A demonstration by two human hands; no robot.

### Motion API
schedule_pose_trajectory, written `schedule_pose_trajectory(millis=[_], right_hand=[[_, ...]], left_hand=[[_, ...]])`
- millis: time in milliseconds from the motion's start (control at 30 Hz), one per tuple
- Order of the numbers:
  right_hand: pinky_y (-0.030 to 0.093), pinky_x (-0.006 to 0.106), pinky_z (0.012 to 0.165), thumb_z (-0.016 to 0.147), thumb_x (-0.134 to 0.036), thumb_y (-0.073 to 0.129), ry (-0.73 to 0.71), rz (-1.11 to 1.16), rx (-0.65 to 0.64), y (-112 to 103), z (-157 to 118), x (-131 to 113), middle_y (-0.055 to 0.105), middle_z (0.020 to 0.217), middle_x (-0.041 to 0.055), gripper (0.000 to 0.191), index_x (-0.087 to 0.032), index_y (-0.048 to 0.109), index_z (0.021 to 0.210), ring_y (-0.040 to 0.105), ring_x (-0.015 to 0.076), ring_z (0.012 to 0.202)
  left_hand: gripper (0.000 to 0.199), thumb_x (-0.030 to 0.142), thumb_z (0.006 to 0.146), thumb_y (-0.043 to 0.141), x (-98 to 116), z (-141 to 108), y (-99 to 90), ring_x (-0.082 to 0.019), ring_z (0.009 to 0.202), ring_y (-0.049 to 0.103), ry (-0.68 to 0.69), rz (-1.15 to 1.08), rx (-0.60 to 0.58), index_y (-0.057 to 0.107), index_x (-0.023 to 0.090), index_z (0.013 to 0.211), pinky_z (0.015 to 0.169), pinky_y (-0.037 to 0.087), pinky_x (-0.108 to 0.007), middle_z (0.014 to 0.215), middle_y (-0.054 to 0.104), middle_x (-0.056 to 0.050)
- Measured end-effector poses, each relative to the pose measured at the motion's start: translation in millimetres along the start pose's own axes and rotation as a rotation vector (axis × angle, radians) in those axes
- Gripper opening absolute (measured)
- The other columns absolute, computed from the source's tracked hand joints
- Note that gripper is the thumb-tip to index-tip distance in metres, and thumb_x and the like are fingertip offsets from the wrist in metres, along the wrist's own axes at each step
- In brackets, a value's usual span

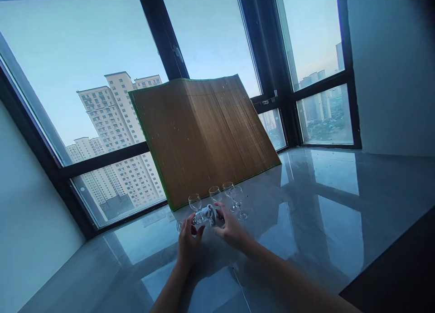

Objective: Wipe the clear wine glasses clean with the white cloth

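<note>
Forearms (278,265) | left hand (189,240): glass (200,216) | right hand (229,227): cloth (212,214) | wineglasses (237,196) beyond

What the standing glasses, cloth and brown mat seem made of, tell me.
Standing glasses: likely clear, shiny glass; the background shows through. Cloth: probably soft, matte fabric, given its folds. Brown mat: perhaps bamboo or straw, faintly glossy, with fine streaks.

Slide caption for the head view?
Left hand holding a glass, right hand a pale cloth at it, near four stemmed glasses and a brown panel by windows.
</note>
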State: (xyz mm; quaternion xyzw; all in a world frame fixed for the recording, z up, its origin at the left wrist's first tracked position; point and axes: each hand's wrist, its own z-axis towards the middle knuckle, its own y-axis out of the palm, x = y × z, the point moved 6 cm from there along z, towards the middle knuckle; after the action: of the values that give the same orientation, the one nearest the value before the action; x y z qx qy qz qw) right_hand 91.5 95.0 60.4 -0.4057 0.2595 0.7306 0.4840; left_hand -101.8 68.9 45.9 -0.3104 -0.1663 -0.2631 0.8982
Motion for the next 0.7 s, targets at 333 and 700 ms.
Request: schedule_pose_trajectory(millis=[333, 700], right_hand=[[0.046, 0.037, 0.099, 0.066, -0.016, 0.061, 0.052, -0.037, -0.071, -3, -2, -5, 0.072, 0.114, 0.005, 0.087, -0.021, 0.035, 0.148, 0.066, 0.0233, 0.105], [0.046, 0.043, 0.1, 0.068, -0.024, 0.067, 0.075, 0.015, -0.08, -6, -5, -2, 0.068, 0.121, 0.0069, 0.079, -0.025, 0.049, 0.145, 0.063, 0.0278, 0.109]], left_hand=[[0.04, 0.04, 0.087, 0.064, 16, 1, -2.0, -0.019, 0.069, 0.057, 0.02, -0.006, -0.046, 0.063, 0.025, 0.125, 0.07, 0.05, -0.034, 0.094, 0.061, -0.005], [0.04, 0.031, 0.086, 0.063, 32, -13, 19.4, -0.02, 0.075, 0.06, 0.046, -0.099, -0.183, 0.062, 0.025, 0.125, 0.069, 0.053, -0.034, 0.101, 0.065, -0.008]])
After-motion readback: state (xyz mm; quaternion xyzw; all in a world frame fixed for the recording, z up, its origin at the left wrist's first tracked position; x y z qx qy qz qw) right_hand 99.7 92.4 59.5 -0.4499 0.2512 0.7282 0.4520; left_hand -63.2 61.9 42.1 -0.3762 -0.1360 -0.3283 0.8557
